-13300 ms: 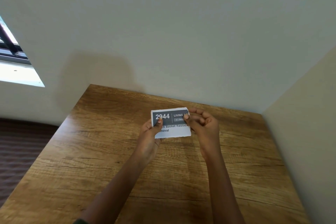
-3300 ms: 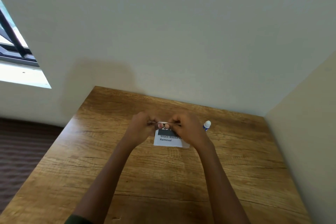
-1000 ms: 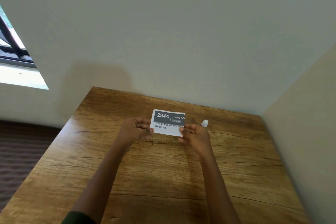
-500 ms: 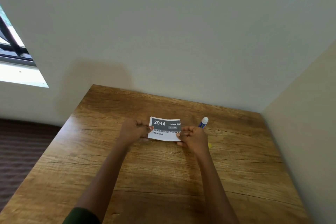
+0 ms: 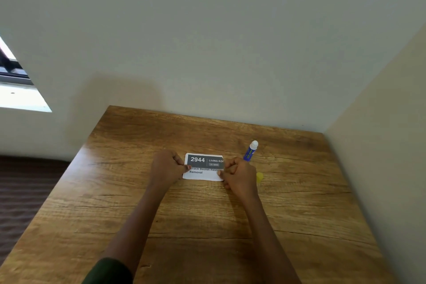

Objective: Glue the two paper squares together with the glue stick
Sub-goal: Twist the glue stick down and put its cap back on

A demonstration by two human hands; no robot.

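A white paper [image 5: 202, 167] with a dark header reading "2944" lies flat on the wooden table [image 5: 184, 226]. My left hand [image 5: 167, 167] pinches its left edge and my right hand [image 5: 238, 176] pinches its right edge. Whether a second square lies underneath cannot be seen. A blue glue stick [image 5: 250, 151] with a white tip lies on the table just right of the paper, pointing away from me. A small yellow cap [image 5: 259, 176] rests on the table by my right hand.
The table sits in a corner, with a wall along its far edge and another wall [image 5: 380, 145] along its right side. A window [image 5: 20, 90] is at the far left, and dark floor lies beyond the table's left edge.
The paper was held up off the table a second ago; both hands have lowered it flat onto the wood, still gripping its two side edges. The glue stick has stayed put.
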